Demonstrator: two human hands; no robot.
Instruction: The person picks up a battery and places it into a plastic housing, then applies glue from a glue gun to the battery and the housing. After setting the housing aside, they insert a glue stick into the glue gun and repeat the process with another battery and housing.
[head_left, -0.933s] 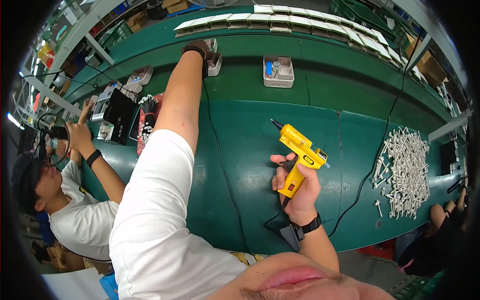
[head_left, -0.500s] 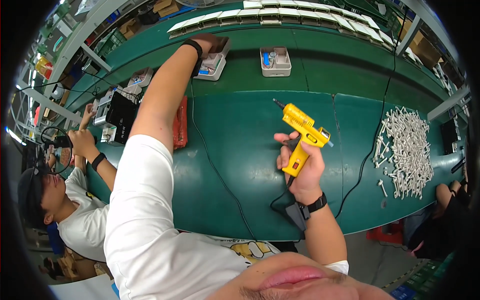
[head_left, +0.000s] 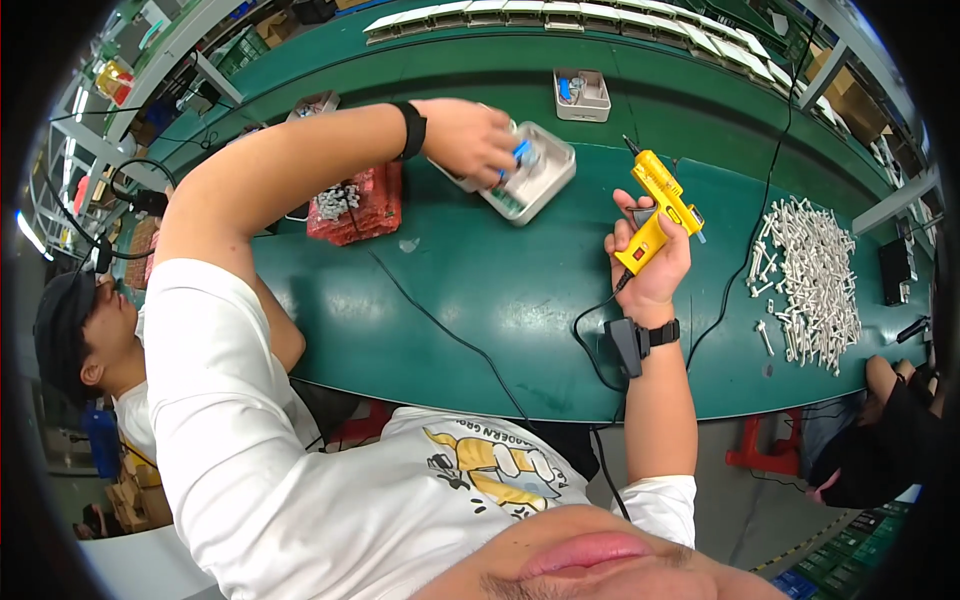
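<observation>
My left hand (head_left: 465,140) reaches over the bench with its fingers hooked over the left side of an open, pale plastic housing (head_left: 550,188). Blue and metallic parts show inside that housing, which is tilted; fingers and motion blur hide some of its left side. A yellow hot glue gun (head_left: 652,238) is gripped in my right hand (head_left: 650,285), its dark nozzle pointing away and up to the left. The fingers wrap round the gun's handle near the trigger. Beyond the gun, a second open housing (head_left: 582,112) with a blue part inside rests on the green surface.
A red wrapped bundle (head_left: 385,205) holding small grey pieces (head_left: 338,200) lies left. Many white plastic pieces (head_left: 805,285) are heaped right. White-topped units (head_left: 520,8) line the far side. Black cables (head_left: 440,330) cross the bench. A co-worker (head_left: 75,325) sits at left.
My left hand has come nearer and to the right, bringing a housing with it. The glue gun in my right hand has shifted right and slightly away. More of the red bundle shows.
</observation>
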